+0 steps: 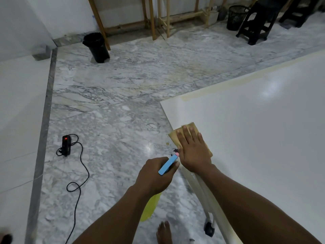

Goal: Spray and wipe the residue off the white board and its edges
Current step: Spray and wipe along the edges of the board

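Observation:
The white board [255,131] lies flat and fills the right half of the view. A yellowish band of residue [228,85] runs along its far edge. My right hand [192,150] presses flat, fingers straight, on a tan cloth [173,136] at the board's left edge. My left hand [154,175] grips a spray bottle with a blue trigger and pink nozzle [168,163] just left of that edge. The bottle's yellow-green body [151,206] hangs below my forearm.
Marble floor surrounds the board. A black power adapter with a red light [66,144] and its cable [80,184] lie at left. A black bin [97,47], wooden frames [158,18], a mesh bin [236,17] and black stools [260,20] stand far back. A castor [209,228] and a bare foot [164,233] are near.

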`<state>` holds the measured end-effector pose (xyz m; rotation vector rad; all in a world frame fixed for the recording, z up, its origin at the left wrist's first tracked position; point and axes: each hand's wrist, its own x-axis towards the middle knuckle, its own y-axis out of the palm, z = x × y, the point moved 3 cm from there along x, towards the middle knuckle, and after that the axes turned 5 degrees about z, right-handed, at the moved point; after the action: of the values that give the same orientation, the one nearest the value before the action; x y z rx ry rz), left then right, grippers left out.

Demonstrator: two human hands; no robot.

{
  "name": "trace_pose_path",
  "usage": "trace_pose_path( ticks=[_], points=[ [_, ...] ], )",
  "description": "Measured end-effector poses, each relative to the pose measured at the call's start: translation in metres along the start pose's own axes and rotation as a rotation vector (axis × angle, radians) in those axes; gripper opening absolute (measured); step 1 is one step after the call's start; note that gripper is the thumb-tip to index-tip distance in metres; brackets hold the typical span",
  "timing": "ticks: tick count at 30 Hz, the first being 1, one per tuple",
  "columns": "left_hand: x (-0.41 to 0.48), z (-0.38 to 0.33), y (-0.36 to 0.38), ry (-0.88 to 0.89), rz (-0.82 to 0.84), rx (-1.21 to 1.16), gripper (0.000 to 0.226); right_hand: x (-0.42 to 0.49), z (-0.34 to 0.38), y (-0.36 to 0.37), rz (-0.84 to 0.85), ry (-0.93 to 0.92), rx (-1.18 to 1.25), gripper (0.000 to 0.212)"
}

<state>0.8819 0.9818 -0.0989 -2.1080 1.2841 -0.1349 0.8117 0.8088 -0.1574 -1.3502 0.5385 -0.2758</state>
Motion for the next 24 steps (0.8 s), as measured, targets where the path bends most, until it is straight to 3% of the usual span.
trace_pose_path(
  ticks=[24],
  points=[
    [-0.261, -0.079, 0.178, -0.057, 0.088, 0.009, 0.045, -0.434, -0.033, 0.085, -0.021, 0.085, -0.007, 0.065]
  ],
)
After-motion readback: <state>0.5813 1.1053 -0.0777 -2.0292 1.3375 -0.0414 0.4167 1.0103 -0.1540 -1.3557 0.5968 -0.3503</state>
